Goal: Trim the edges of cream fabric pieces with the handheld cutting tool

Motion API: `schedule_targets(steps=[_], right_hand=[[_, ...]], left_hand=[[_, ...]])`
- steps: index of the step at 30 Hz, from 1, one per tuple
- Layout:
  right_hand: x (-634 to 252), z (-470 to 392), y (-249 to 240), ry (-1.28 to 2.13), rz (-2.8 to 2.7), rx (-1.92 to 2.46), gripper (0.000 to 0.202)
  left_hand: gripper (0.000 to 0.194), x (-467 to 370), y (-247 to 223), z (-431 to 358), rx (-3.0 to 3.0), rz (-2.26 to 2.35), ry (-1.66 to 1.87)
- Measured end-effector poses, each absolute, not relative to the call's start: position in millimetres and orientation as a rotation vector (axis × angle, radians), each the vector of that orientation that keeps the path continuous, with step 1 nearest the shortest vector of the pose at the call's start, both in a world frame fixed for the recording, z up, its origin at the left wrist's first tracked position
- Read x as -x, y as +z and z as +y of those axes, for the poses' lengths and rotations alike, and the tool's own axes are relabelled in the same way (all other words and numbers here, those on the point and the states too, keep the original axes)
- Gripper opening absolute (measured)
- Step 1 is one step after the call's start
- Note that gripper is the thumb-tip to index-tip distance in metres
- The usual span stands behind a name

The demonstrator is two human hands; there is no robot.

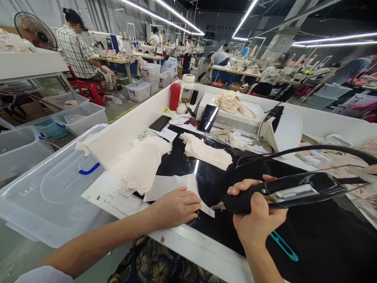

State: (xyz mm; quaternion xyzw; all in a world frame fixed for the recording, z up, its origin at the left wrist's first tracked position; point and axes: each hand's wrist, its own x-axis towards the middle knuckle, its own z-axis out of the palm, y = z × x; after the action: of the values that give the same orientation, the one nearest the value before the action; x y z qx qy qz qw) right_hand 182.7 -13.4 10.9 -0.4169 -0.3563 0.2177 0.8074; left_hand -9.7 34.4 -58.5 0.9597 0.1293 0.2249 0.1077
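My left hand (176, 208) lies flat with its fingers stretched out over a curved white strip (193, 184) and the white sheet (166, 184) beside it. My right hand (255, 216) is wrapped round a black and silver corded hand tool (290, 192); its exact kind I cannot tell. The tool's narrow metal tip points left, close to the strip's lower end. A stack of cream fabric pieces (144, 159) lies beyond my left hand, and a second cream stack (206, 151) lies farther back on the black work surface (176, 163).
A turquoise tool (284, 245) lies below my right wrist. A black cable (306, 148) arches over the right side. Farther back are two phones (160, 123) (208, 118), a red bottle (174, 96) and a white vented box (235, 118). Clear plastic bins (53, 181) stand left; people sew beyond.
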Motion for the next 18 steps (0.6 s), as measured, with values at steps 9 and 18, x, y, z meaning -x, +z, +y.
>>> schedule_targets(steps=[9, 18], right_hand=[[-184.2, -16.6, 12.0, 0.457, -0.778, 0.888, 0.039], [-180.9, -13.9, 10.2, 0.471, -0.784, 0.885, 0.038]], left_hand=[[0.027, 9.5, -58.2, 34.3, -2.838, 0.375, 0.681], [0.027, 10.4, -58.1, 33.8, -2.843, 0.369, 0.704]])
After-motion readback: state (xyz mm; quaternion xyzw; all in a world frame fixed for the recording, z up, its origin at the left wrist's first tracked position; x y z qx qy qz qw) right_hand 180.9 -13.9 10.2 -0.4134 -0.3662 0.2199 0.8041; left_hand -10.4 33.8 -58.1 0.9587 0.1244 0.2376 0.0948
